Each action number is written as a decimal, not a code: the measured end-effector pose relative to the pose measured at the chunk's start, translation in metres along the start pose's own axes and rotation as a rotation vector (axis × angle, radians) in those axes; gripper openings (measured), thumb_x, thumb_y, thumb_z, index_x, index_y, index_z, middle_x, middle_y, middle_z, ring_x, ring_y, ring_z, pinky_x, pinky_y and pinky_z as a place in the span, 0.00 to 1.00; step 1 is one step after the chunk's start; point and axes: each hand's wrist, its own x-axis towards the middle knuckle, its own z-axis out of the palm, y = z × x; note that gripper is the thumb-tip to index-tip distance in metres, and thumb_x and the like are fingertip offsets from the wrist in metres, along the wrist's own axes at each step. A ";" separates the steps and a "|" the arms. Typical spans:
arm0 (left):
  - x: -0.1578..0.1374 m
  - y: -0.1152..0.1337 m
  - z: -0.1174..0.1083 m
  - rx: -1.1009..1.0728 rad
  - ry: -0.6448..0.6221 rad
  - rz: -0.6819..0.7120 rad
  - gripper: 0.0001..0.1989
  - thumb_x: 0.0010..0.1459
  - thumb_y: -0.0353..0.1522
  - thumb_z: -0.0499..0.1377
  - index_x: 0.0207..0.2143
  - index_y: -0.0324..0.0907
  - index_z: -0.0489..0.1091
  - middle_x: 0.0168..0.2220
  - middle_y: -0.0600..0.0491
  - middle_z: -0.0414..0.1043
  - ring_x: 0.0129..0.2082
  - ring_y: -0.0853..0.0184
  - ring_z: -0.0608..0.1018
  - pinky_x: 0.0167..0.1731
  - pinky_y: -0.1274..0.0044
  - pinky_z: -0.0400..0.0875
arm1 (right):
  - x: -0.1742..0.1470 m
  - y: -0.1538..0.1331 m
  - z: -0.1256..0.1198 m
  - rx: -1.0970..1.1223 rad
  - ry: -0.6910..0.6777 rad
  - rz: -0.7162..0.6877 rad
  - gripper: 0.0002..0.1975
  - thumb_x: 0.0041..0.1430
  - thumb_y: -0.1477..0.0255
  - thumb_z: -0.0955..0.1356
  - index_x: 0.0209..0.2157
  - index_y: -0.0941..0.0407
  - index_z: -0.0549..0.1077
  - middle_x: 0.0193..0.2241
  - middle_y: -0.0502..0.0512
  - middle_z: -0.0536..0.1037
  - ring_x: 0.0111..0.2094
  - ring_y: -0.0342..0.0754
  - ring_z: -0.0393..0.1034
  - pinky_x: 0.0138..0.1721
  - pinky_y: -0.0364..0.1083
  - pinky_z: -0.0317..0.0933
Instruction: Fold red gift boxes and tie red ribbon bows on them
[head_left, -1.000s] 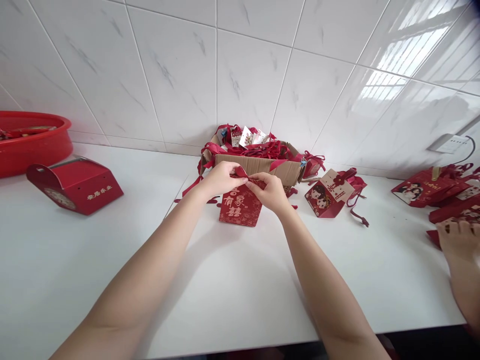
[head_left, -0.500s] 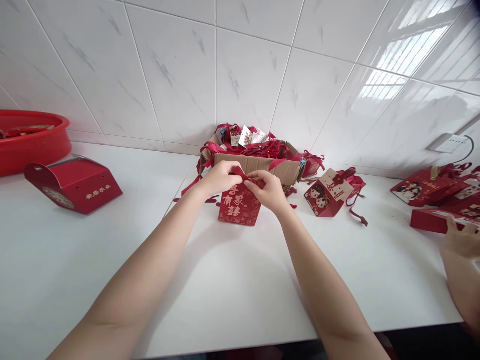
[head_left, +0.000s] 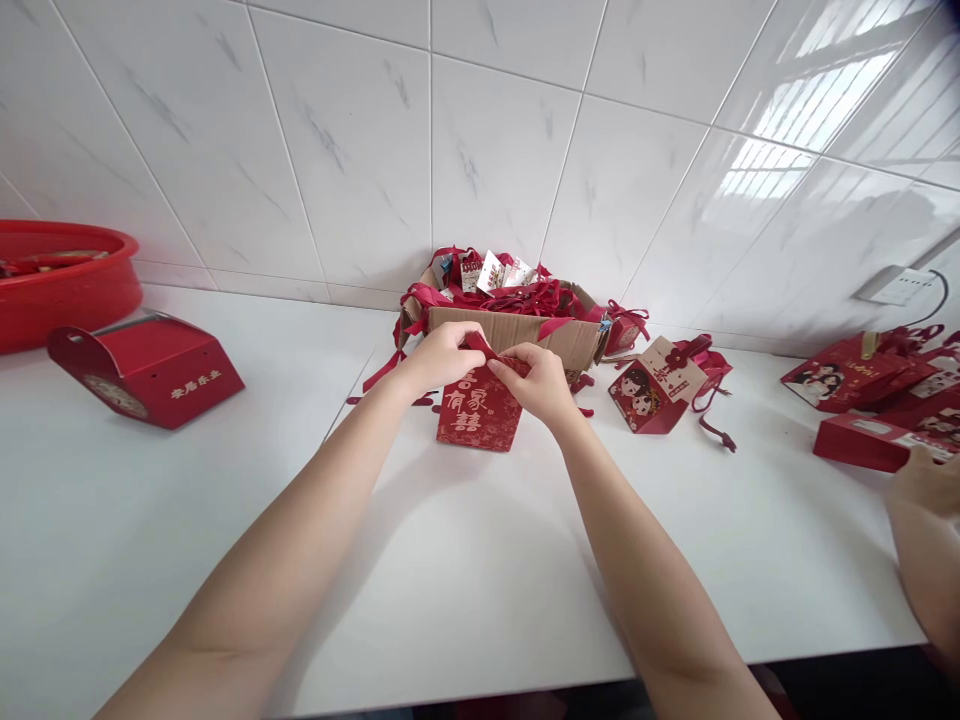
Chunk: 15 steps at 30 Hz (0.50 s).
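A small red gift box with pale lettering stands on the white table in front of me. At its upper left, my left hand pinches the top edge. My right hand is closed on the upper right side, thumb and fingers pressed together. The fingers of both hands nearly meet at the top, where a red flap shows between them. Part of the box's top is hidden by my fingers.
Behind my hands is a cardboard box full of red ribbons and tags. On the left are a red gift box and a red basin. To the right stands a decorated box; beyond it, another person's hand touches a red box.
My hands and the gift box in them have stayed almost still. At the far right, the other person's hand and the red box there have shifted slightly.
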 end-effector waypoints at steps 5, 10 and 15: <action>0.001 -0.002 0.001 0.059 0.028 0.043 0.03 0.49 0.30 0.54 0.29 0.43 0.67 0.24 0.56 0.65 0.23 0.70 0.68 0.22 0.77 0.58 | 0.001 0.001 0.001 -0.022 0.029 -0.027 0.09 0.53 0.65 0.69 0.26 0.55 0.74 0.28 0.54 0.77 0.30 0.48 0.70 0.33 0.47 0.64; 0.002 -0.006 0.003 0.121 0.056 0.114 0.07 0.50 0.29 0.53 0.33 0.45 0.68 0.24 0.57 0.64 0.22 0.71 0.66 0.22 0.78 0.57 | 0.001 0.003 0.002 0.017 0.043 -0.049 0.09 0.53 0.65 0.68 0.26 0.56 0.73 0.28 0.53 0.77 0.30 0.48 0.70 0.34 0.47 0.63; 0.004 -0.008 0.004 0.109 0.020 0.124 0.03 0.53 0.33 0.55 0.31 0.44 0.66 0.26 0.57 0.66 0.25 0.70 0.67 0.24 0.78 0.60 | 0.000 0.004 0.004 0.056 0.061 -0.075 0.07 0.51 0.67 0.67 0.25 0.55 0.71 0.27 0.52 0.75 0.30 0.47 0.69 0.34 0.46 0.63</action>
